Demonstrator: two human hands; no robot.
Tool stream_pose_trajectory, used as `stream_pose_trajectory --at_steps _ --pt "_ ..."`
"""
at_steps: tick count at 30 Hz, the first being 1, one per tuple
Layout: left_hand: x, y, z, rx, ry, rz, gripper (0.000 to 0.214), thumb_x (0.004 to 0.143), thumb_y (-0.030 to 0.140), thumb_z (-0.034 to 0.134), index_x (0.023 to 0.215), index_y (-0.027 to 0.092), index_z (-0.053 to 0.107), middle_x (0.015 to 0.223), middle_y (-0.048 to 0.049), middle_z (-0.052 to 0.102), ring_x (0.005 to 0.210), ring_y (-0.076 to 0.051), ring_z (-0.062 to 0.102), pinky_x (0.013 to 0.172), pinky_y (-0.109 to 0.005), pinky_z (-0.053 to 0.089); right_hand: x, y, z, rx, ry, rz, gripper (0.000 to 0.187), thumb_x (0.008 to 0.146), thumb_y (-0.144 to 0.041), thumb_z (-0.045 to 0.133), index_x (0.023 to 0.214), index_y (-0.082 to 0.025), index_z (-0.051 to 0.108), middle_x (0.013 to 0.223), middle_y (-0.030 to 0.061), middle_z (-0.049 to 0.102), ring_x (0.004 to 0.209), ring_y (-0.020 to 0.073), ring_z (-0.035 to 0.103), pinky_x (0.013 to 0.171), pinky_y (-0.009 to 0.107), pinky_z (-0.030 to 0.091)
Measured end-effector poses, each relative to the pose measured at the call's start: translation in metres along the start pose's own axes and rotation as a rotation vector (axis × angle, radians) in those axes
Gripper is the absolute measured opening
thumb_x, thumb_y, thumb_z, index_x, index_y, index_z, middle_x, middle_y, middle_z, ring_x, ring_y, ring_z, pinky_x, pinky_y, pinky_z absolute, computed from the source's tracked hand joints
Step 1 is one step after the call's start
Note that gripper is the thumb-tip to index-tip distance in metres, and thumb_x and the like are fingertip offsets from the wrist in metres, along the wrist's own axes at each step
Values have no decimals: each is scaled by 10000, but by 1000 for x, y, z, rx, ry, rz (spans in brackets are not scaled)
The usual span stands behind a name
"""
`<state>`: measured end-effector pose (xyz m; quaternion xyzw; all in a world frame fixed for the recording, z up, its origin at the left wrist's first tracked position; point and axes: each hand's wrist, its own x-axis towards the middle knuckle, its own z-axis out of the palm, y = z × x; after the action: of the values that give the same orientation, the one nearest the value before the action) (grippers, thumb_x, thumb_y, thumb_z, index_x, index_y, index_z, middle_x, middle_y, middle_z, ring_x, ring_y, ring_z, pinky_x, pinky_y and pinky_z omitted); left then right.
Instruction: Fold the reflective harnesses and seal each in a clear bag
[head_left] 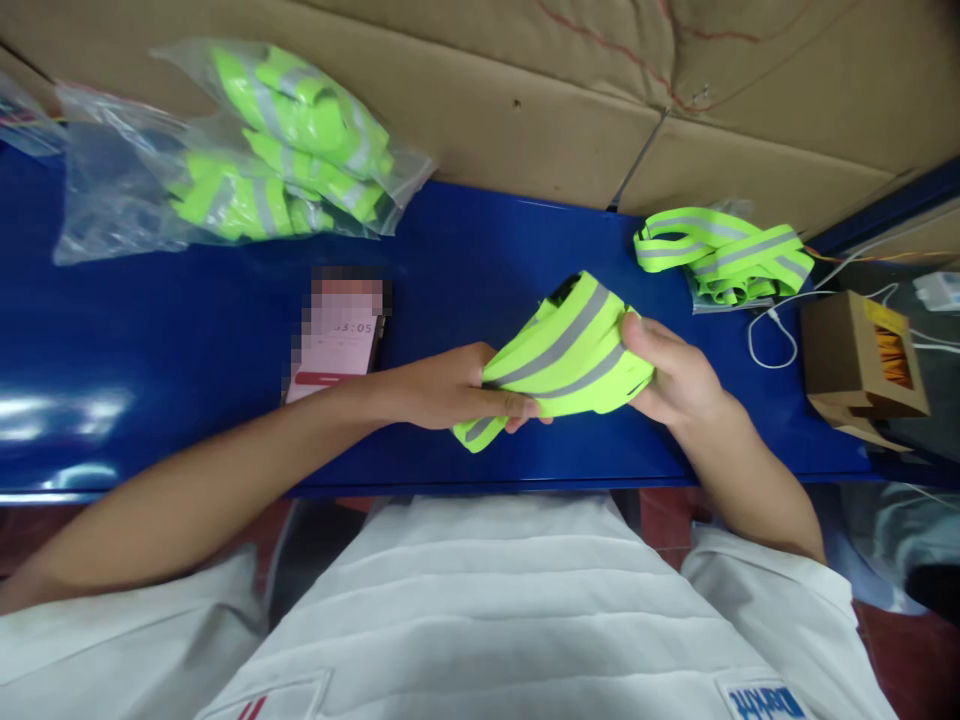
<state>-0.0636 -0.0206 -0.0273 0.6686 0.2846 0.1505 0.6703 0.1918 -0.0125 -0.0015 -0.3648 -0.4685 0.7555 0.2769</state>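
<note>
A folded neon-yellow reflective strap [574, 350] with grey stripes is held up over the front of the blue table, in front of my body. My left hand [469, 388] grips its left end, the thumb lying across the front and a short end of strap poking out below. Around the right edge closes my right hand [666, 368], its thumb pressed on the top layer. Part of a black piece shows at the strap's upper edge. The fingers behind the strap are mostly hidden.
Clear plastic bags of neon straps [300, 150] lie at the back left. A phone [337, 335] rests near my left forearm. More loose straps [727, 250] sit at the back right, beside a white cable [772, 350] and a small cardboard box [855, 350]. Cardboard [495, 110] lines the table's back.
</note>
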Motion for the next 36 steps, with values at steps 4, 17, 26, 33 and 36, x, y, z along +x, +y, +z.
stream_pose_trajectory --at_steps 4,17,26,33,36 --pt "-3 -3 5 33 -95 131 249 1012 349 638 960 132 749 873 -57 760 808 -137 704 735 -197 546 1 6 1 49 -159 98 682 769 -730 809 1143 -162 762 987 118 805 1070 341 781 875 456 667" --pt "-3 1 26 58 22 175 266 1028 347 631 899 135 726 839 -40 754 730 -110 670 682 -185 522 21 26 5 -280 45 -219 566 975 -691 610 1364 -286 680 1295 51 741 1151 228 720 988 381 605" --pt "5 -13 20 93 108 164 271 1001 392 641 917 145 712 888 -54 760 820 -159 700 782 -246 548 3 8 3 -967 8 -485 928 931 -855 474 1630 -244 449 1583 121 564 1434 348 557 1227 515 414" --pt "8 -9 22 149 64 195 230 1000 271 595 852 140 712 887 -55 769 823 -141 710 800 -229 546 9 20 11 -983 2 -429 906 812 -644 820 1536 -194 514 1462 144 657 1281 326 672 1102 460 536" --pt "8 -4 19 -3 5 101 211 990 323 665 951 136 754 934 -74 797 865 -158 750 776 -234 579 10 21 11 -803 14 -337 781 838 -548 832 1488 -216 553 1346 86 721 1179 278 707 1035 407 569"
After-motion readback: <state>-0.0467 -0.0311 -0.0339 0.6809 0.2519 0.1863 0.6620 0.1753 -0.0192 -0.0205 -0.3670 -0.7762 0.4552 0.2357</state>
